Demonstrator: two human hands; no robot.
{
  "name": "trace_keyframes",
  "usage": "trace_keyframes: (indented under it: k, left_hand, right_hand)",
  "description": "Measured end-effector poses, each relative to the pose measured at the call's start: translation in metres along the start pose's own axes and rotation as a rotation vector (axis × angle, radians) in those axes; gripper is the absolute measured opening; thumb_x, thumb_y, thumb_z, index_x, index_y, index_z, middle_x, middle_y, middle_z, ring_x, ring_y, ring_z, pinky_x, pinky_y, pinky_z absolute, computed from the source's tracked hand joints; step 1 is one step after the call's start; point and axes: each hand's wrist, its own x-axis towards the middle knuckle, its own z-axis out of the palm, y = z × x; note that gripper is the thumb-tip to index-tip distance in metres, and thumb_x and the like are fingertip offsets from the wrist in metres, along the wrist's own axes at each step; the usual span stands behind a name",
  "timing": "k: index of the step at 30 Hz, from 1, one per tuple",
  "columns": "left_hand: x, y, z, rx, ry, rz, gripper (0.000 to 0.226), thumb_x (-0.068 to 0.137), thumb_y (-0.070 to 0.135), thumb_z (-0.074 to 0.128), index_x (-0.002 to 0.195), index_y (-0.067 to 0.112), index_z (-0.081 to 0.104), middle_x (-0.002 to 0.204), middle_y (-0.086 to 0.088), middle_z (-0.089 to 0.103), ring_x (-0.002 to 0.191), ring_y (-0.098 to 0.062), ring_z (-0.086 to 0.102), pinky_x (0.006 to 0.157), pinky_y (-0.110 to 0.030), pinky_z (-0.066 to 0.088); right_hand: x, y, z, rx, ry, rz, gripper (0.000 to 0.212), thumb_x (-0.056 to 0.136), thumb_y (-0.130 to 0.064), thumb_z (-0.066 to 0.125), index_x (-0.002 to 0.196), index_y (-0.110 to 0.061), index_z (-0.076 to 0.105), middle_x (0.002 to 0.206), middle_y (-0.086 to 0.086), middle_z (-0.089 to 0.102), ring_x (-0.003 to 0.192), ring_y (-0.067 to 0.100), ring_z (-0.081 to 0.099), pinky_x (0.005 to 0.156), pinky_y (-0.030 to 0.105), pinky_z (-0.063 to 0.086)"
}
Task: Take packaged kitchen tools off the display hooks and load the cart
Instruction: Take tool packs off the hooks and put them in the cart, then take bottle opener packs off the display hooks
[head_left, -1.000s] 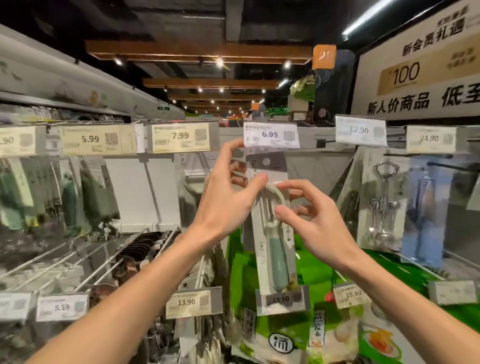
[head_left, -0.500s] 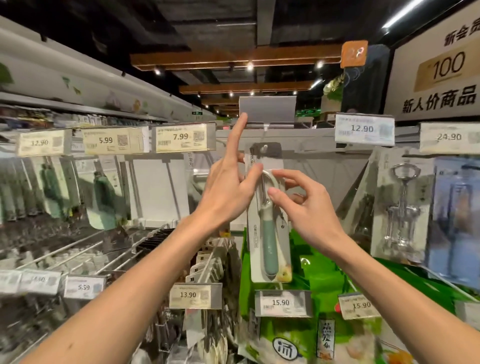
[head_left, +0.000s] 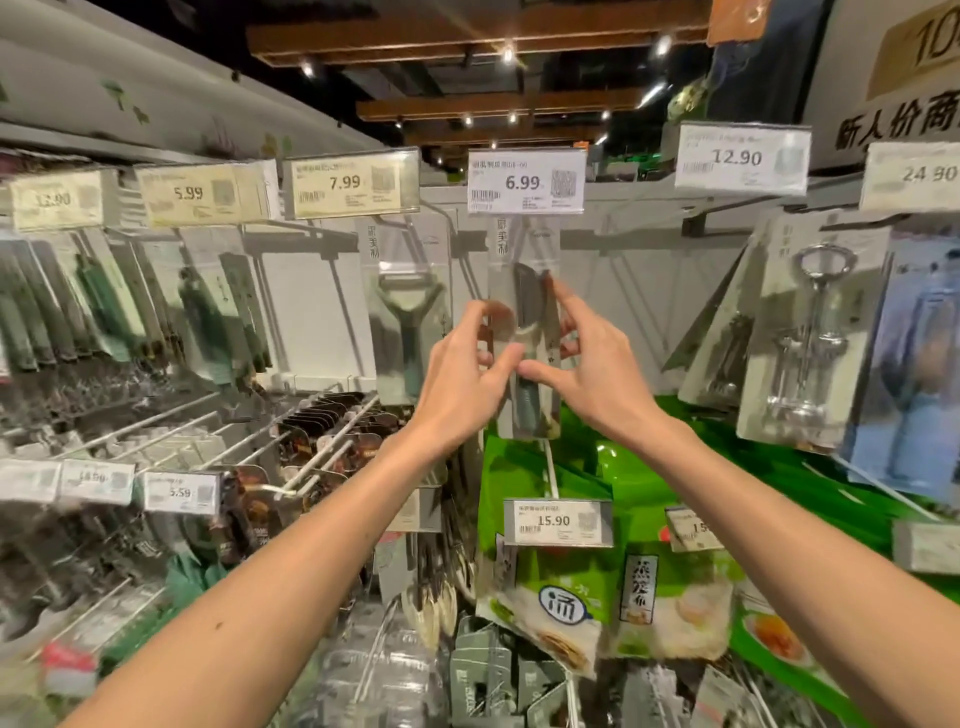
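Note:
A packaged peeler with a green handle (head_left: 527, 332) hangs from the hook under the 6.99 price tag (head_left: 525, 182). My left hand (head_left: 462, 374) pinches the pack's left edge, thumb in front and fingers behind. My right hand (head_left: 592, 358) holds the right edge, its thumb on the front and forefinger raised along the side. The pack's top is still up by the hook behind the tag. No cart is in view.
A Y-shaped peeler pack (head_left: 410, 312) hangs just left, under the 7.99 tag (head_left: 353, 182). Corkscrew packs (head_left: 810, 332) hang at right under the 12.90 tag (head_left: 740, 158). Green food bags (head_left: 550, 587) hang below. Bare white hooks (head_left: 322, 447) jut out at lower left.
The 6.99 tag, flipped up half a second ago, has dropped back down. My left forefinger has come down from the tag, and both hands now grip the pack's edges lower on the card.

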Motion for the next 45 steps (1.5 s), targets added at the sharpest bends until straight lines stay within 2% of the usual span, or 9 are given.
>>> trace_keyframes:
  k: [5, 10, 15, 21, 27, 32, 37, 40, 45]
  left_hand:
    - [0.01, -0.006, -0.001, 0.026, -0.022, -0.049, 0.02, 0.097, 0.021, 0.062, 0.114, 0.025, 0.053, 0.094, 0.017, 0.06, 0.073, 0.01, 0.059, 0.066, -0.001, 0.043]
    - [0.011, -0.014, -0.013, 0.113, -0.134, -0.047, 0.019, 0.098, 0.021, 0.059, 0.117, 0.02, 0.059, 0.105, 0.006, 0.068, 0.09, -0.003, 0.066, 0.08, -0.02, 0.053]
    - [-0.008, -0.012, -0.039, 0.332, -0.188, -0.01, 0.014, 0.097, 0.024, 0.059, 0.108, 0.017, 0.065, 0.105, 0.001, 0.066, 0.093, -0.013, 0.062, 0.089, -0.036, 0.052]
    - [-0.073, -0.007, -0.108, 0.535, -0.349, 0.081, 0.011, 0.096, 0.032, 0.057, 0.099, 0.023, 0.064, 0.081, 0.011, 0.06, 0.075, -0.004, 0.055, 0.07, -0.034, 0.05]
    - [-0.195, -0.018, -0.227, 0.696, -0.444, -0.11, 0.017, 0.094, 0.041, 0.055, 0.086, 0.027, 0.06, 0.066, 0.015, 0.053, 0.059, 0.002, 0.048, 0.056, -0.023, 0.039]
    - [-0.343, -0.029, -0.329, 0.894, -0.443, -0.291, 0.03, 0.094, 0.048, 0.046, 0.096, 0.024, 0.064, 0.079, 0.006, 0.065, 0.07, -0.019, 0.065, 0.055, -0.03, 0.05]
    - [-0.468, -0.048, -0.411, 1.037, -0.426, -0.603, 0.02, 0.09, 0.044, 0.056, 0.093, 0.026, 0.062, 0.076, 0.003, 0.066, 0.07, -0.026, 0.068, 0.05, -0.029, 0.048]
    - [-0.516, -0.059, -0.45, 1.029, -0.388, -0.818, 0.016, 0.089, 0.035, 0.069, 0.096, 0.021, 0.066, 0.081, 0.001, 0.065, 0.076, -0.027, 0.066, 0.054, -0.031, 0.045]
    - [-0.57, -0.108, -0.51, 1.04, -0.323, -1.077, 0.023, 0.093, 0.04, 0.061, 0.108, 0.023, 0.065, 0.104, -0.002, 0.068, 0.102, -0.029, 0.063, 0.077, -0.039, 0.053]
  right_hand:
    - [0.01, 0.008, 0.006, 0.0, -0.021, 0.004, 0.093, 0.082, -0.033, 0.078, 0.156, -0.028, 0.022, 0.121, 0.011, 0.061, 0.104, 0.021, 0.055, 0.092, 0.03, 0.043]
    - [-0.001, 0.014, 0.006, -0.031, -0.026, 0.016, 0.082, 0.087, -0.038, 0.071, 0.154, -0.036, 0.022, 0.12, 0.003, 0.056, 0.103, 0.016, 0.055, 0.094, 0.034, 0.046]
    - [-0.034, 0.012, 0.007, -0.068, 0.105, 0.057, 0.04, 0.093, -0.033, 0.063, 0.13, -0.02, 0.053, 0.116, 0.0, 0.047, 0.108, 0.019, 0.053, 0.093, 0.049, 0.051]
    - [-0.103, -0.04, 0.043, -0.019, 0.017, -0.021, 0.017, 0.09, -0.017, 0.068, 0.107, -0.014, 0.064, 0.09, -0.003, 0.059, 0.074, 0.011, 0.055, 0.066, 0.02, 0.041]
    - [-0.205, -0.119, 0.144, 0.146, -0.271, -0.105, 0.01, 0.093, -0.028, 0.06, 0.101, -0.022, 0.06, 0.085, -0.013, 0.054, 0.07, 0.002, 0.048, 0.061, 0.01, 0.038]
    - [-0.284, -0.197, 0.246, 0.168, -0.507, -0.158, 0.029, 0.088, -0.039, 0.052, 0.101, -0.018, 0.067, 0.092, -0.003, 0.067, 0.078, 0.016, 0.064, 0.069, 0.029, 0.052]
    - [-0.337, -0.273, 0.334, 0.065, -0.698, -0.375, 0.028, 0.081, -0.041, 0.058, 0.097, -0.02, 0.068, 0.089, 0.0, 0.066, 0.079, 0.022, 0.068, 0.064, 0.027, 0.052]
    - [-0.358, -0.311, 0.381, 0.077, -0.797, -0.451, 0.035, 0.07, -0.035, 0.083, 0.095, -0.02, 0.064, 0.084, 0.001, 0.063, 0.075, 0.023, 0.067, 0.056, 0.025, 0.05]
    - [-0.379, -0.37, 0.468, 0.095, -0.945, -0.554, 0.037, 0.07, -0.032, 0.084, 0.099, -0.017, 0.066, 0.087, 0.004, 0.062, 0.075, 0.027, 0.066, 0.053, 0.03, 0.052]
